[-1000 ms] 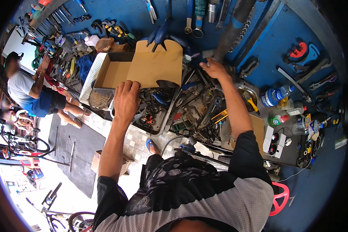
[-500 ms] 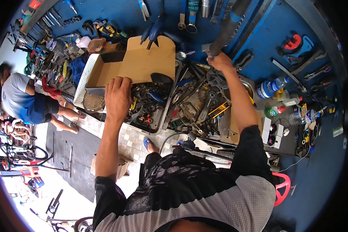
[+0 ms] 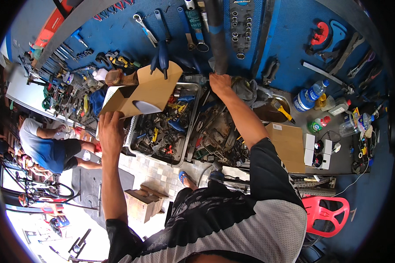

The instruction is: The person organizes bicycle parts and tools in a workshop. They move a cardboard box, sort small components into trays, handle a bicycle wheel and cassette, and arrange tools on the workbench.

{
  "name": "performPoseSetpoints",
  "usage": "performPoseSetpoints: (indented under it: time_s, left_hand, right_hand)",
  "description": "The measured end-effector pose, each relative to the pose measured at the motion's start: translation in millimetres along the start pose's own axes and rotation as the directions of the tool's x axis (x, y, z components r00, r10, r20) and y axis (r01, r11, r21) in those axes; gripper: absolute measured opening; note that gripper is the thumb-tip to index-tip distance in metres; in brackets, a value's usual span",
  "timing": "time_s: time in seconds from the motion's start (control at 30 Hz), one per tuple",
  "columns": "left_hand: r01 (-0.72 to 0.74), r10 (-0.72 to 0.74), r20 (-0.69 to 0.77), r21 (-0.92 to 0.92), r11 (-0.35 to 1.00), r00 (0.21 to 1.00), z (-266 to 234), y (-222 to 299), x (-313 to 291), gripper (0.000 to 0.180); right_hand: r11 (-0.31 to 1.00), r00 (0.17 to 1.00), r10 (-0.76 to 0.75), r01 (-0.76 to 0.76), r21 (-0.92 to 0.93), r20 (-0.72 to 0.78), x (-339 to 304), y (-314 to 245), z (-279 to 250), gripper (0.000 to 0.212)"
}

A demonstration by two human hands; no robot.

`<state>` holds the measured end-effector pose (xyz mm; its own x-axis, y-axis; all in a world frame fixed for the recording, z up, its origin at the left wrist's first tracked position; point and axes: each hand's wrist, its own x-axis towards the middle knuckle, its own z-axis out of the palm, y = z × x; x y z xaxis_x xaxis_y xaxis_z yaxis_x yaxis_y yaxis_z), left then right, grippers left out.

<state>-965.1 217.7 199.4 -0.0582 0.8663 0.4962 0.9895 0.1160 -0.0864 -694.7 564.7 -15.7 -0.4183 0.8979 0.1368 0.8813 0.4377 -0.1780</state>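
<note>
The person's left hand (image 3: 111, 124) grips the near edge of an open cardboard box (image 3: 156, 90), fingers bent over it. The box is tilted, flap spread toward the right, partly over a metal tray (image 3: 178, 161). A white basket (image 3: 108, 94) shows beside the box. The tray holds a jumble of small parts and tools, among them blue, yellow and red pieces. Farther right, a round metal bowl (image 3: 267, 117) has a yellow-handled brush (image 3: 283, 110) across it. On the surface (image 3: 340, 165) at the right, a small white box (image 3: 310, 150) lies open with dark round pieces in it, near a green bottle (image 3: 317, 126) with a red cap.

The bottom of the cardboard box is mostly hidden, and so is most of the basket. The right hand (image 3: 220, 83) is narrow, fingers bunched at the foot of a dark post (image 3: 217, 39); I cannot tell whether it holds anything. Many pieces in the heap (image 3: 219, 125) below it are hard to tell apart.
</note>
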Motion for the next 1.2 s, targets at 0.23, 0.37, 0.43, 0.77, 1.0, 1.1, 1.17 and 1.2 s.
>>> performPoseSetpoints:
  time_s: [0.23, 0.37, 0.43, 0.77, 1.0, 1.1, 1.17, 1.2]
  left_hand:
    - [0.062, -0.063, 0.025, 0.045, 0.997, 0.998, -12, -6, -24, 0.014]
    - [0.062, -0.067, 0.058, 0.077, 0.995, 0.996, -12, 1, -16, 0.015]
    - [0.034, -0.038, 0.036, 0.094, 0.995, 0.999, -8, 0, -15, 0.016]
    - [-0.150, 0.146, 0.048, 0.098, 0.984, 0.988, 7, 27, -26, 0.027]
    - [-0.120, 0.099, 0.172, 0.115, 0.986, 0.980, 46, 14, -57, 0.027]
    - [-0.072, 0.038, 0.189, 0.176, 0.982, 0.981, 52, 13, -58, 0.029]
    - [-0.064, 0.034, 0.162, 0.179, 0.982, 0.986, 57, 12, -60, 0.029]
    - [-0.051, 0.022, 0.161, 0.174, 0.983, 0.987, 59, 11, -63, 0.030]
  right_hand:
    - [0.985, 0.991, -0.032, 0.009, 0.174, 0.129, -109, -12, -103, 0.040]
    - [0.979, 0.954, 0.048, -0.104, 0.176, 0.296, -135, 28, -131, 0.045]
    - [0.977, 0.934, 0.071, -0.135, 0.163, 0.351, -143, 41, -138, 0.046]
    - [0.955, 0.979, -0.015, -0.046, 0.293, 0.203, -165, 35, -124, 0.050]
    - [0.973, 0.994, 0.107, -0.109, 0.204, 0.022, -151, 35, -113, 0.066]
    - [0.977, 0.977, 0.210, -0.211, 0.015, 0.036, -126, 63, -91, 0.060]
    - [0.989, 0.988, 0.148, -0.147, 0.026, -0.052, -108, 68, -75, 0.052]
    - [0.994, 0.990, 0.112, -0.110, 0.029, -0.089, -101, 64, -69, 0.049]
